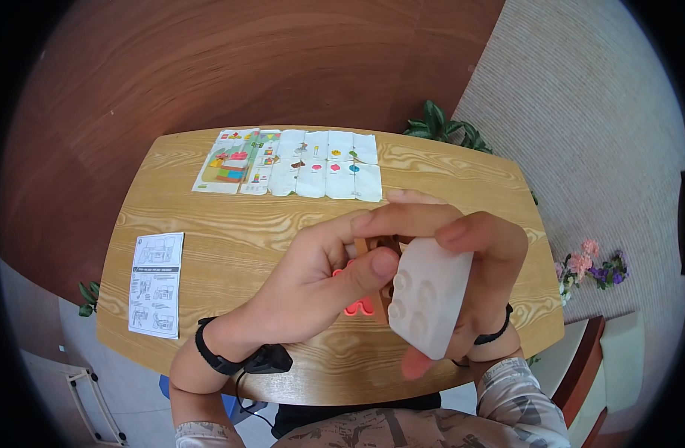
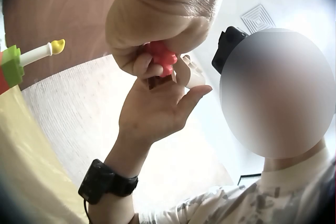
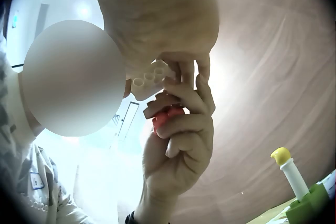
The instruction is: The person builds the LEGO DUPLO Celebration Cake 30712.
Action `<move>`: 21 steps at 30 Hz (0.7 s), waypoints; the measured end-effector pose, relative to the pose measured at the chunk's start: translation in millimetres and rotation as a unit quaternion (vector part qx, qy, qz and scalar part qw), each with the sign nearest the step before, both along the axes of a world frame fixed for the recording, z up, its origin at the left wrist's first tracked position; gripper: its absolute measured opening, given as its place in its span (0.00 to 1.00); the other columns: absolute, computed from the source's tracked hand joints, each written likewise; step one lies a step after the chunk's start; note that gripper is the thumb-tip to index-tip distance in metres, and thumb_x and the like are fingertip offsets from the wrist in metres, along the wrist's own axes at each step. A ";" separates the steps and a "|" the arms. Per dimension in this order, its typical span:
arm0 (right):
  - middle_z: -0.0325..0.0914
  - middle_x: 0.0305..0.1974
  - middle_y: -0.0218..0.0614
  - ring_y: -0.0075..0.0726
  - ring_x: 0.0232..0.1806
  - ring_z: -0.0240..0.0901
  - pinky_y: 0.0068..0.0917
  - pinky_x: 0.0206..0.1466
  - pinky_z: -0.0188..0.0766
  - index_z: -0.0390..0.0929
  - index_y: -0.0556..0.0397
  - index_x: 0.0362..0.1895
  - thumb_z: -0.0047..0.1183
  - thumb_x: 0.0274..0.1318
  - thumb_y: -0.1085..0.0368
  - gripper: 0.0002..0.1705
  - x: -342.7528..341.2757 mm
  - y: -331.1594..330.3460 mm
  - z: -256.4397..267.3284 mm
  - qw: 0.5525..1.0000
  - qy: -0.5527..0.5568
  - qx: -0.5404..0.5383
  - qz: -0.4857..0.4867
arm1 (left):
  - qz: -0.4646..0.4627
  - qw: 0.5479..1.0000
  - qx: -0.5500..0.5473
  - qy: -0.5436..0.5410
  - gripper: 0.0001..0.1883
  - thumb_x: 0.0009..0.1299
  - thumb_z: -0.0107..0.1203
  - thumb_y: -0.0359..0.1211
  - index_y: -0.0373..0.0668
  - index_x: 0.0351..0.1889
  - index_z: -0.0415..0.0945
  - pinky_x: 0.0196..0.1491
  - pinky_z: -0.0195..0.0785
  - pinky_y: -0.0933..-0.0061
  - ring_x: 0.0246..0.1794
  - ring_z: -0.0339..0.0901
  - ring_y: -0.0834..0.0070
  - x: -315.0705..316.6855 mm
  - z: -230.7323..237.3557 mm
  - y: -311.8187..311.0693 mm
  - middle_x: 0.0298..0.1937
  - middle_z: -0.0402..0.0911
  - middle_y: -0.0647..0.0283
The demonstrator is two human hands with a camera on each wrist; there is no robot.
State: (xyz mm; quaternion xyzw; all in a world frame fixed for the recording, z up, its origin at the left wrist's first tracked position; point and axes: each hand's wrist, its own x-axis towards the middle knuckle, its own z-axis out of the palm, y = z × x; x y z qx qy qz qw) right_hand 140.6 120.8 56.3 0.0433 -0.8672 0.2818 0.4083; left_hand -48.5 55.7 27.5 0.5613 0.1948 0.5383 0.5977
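Note:
Both hands are raised over the table, close together. A white studded toy brick (image 1: pixel 430 302) is gripped by my right hand (image 1: pixel 495 246), studs toward the left hand. My left hand (image 1: pixel 298 272) holds a brown brick (image 1: pixel 383 299), its thumb lying across the front. A coral-red piece with rounded lobes (image 1: pixel 360 307) shows beside the brown brick in the head view. In the left wrist view the red piece (image 2: pixel 161 56) sits between the left fingers, and the white brick (image 2: pixel 190 73) is beside it. Fingers hide much of the brown brick.
On the wooden table (image 1: pixel 230 224) a picture instruction sheet (image 1: pixel 290 164) lies at the back, and a black-and-white leaflet (image 1: pixel 156 284) at the left. A white candle with a yellow flame (image 3: pixel 294 178) stands on a green brick (image 3: pixel 310 205). Plants and flowers (image 1: pixel 592 265) stand beyond the table.

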 end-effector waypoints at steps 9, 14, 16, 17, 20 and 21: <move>0.72 0.61 0.67 0.55 0.60 0.76 0.49 0.65 0.70 0.56 0.51 0.66 0.72 0.45 0.32 0.56 -9.3 4.9 -13.6 0.996 0.030 -0.086 0.009 | -0.017 0.998 -0.052 0.030 0.33 0.82 0.46 0.55 0.32 0.64 0.73 0.45 0.69 0.80 0.43 0.76 0.86 -4.4 -1.7 0.3 0.46 0.83 0.65; 0.72 0.60 0.63 0.51 0.61 0.74 0.42 0.56 0.77 0.59 0.53 0.66 0.75 0.44 0.37 0.55 0.6 4.8 -4.8 0.997 -0.013 -0.067 -0.035 | -0.017 0.999 -0.046 0.005 0.32 0.81 0.50 0.55 0.32 0.62 0.74 0.43 0.68 0.81 0.41 0.74 0.88 -12.4 -8.2 2.8 0.45 0.83 0.68; 0.72 0.60 0.62 0.51 0.60 0.75 0.42 0.55 0.79 0.59 0.53 0.65 0.77 0.42 0.40 0.55 -2.7 -0.5 -8.4 0.992 0.007 -0.124 -0.002 | -0.001 0.999 -0.051 0.008 0.32 0.79 0.53 0.54 0.32 0.62 0.74 0.43 0.67 0.81 0.41 0.73 0.89 -12.4 -6.8 1.1 0.43 0.82 0.69; 0.73 0.59 0.61 0.51 0.60 0.75 0.42 0.55 0.79 0.59 0.52 0.64 0.78 0.41 0.41 0.55 -5.1 -1.6 -9.6 0.989 0.018 -0.146 0.020 | 0.006 0.999 -0.050 -0.003 0.32 0.78 0.54 0.54 0.32 0.62 0.74 0.43 0.66 0.82 0.40 0.73 0.89 -10.7 -6.5 0.6 0.43 0.82 0.70; 0.74 0.58 0.61 0.52 0.59 0.76 0.44 0.56 0.79 0.60 0.51 0.62 0.80 0.39 0.43 0.54 -13.9 -2.3 -11.3 0.975 0.048 -0.192 0.095 | 0.000 0.996 -0.033 -0.080 0.33 0.75 0.61 0.54 0.33 0.62 0.75 0.43 0.65 0.83 0.41 0.72 0.89 -3.6 -10.5 -0.6 0.43 0.80 0.72; 0.74 0.58 0.61 0.52 0.58 0.77 0.45 0.56 0.79 0.59 0.51 0.62 0.80 0.39 0.43 0.53 -14.3 -6.3 -11.0 0.969 0.051 -0.215 0.106 | -0.014 0.996 -0.031 -0.082 0.34 0.73 0.63 0.54 0.33 0.62 0.75 0.44 0.66 0.83 0.42 0.72 0.89 -7.7 -17.0 0.7 0.44 0.80 0.72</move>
